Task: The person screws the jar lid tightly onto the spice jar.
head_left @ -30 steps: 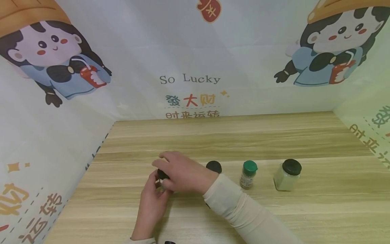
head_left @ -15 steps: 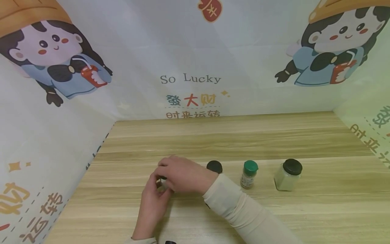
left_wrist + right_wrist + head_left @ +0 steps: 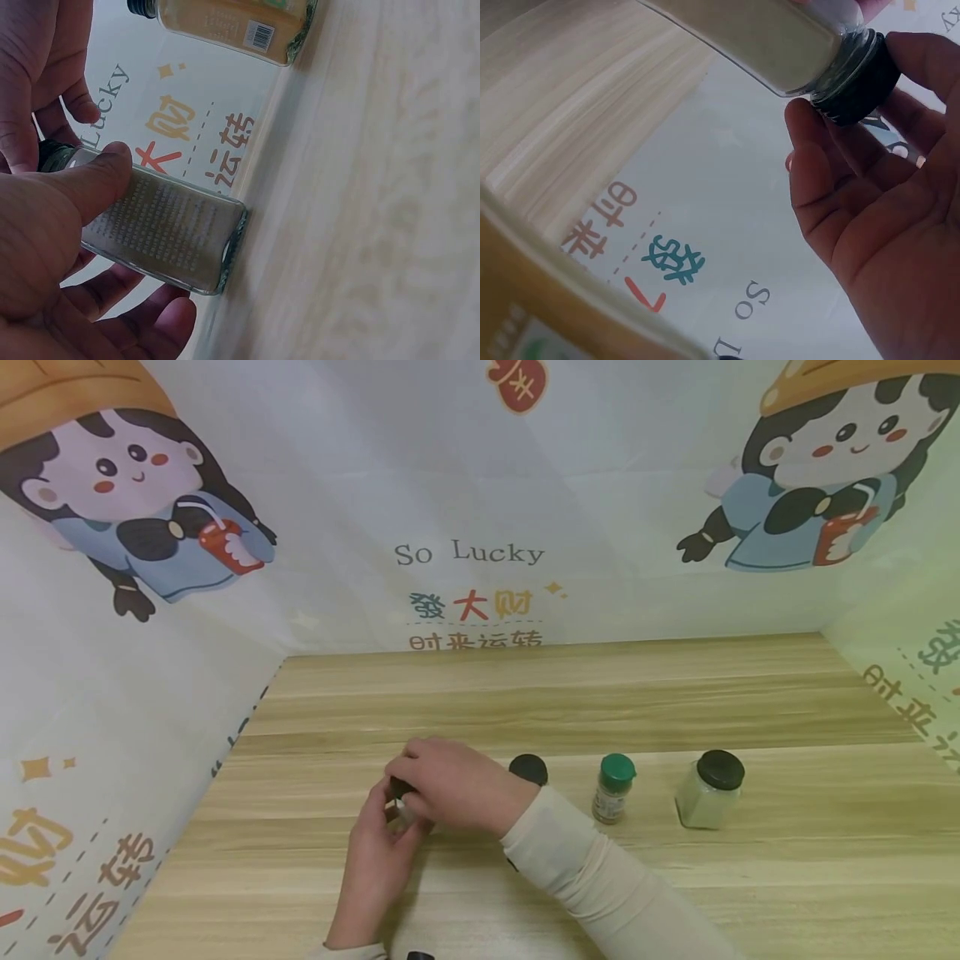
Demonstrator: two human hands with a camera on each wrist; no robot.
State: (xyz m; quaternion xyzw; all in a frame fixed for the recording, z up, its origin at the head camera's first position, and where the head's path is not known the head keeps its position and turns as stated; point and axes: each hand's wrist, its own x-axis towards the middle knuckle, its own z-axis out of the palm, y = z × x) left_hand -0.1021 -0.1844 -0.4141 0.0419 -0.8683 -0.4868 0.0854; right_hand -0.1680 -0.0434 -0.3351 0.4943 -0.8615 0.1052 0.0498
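Observation:
My left hand [image 3: 378,852] grips a flat-sided glass jar [image 3: 165,221] with a tan filling and rows of small print, the thumb laid along its side. In the left wrist view the jar's base is close over the wooden table. Over the jar's top, the thumb and fingers of my right hand [image 3: 457,789] hold its black ribbed cap [image 3: 862,82]. The cap sits on the jar's neck in the right wrist view. In the head view both hands hide most of the jar.
Right of the hands stand a black-capped jar [image 3: 528,770], partly behind the right wrist, a green-capped shaker [image 3: 613,789] and a square black-lidded jar [image 3: 708,789]. A small black object [image 3: 420,956] shows at the front edge. Printed cloth [image 3: 480,485] walls the table.
My right hand's fingers have turned over the cap, covering it half a second ago and baring part of it again now. My left hand and the jar stay nearly in place.

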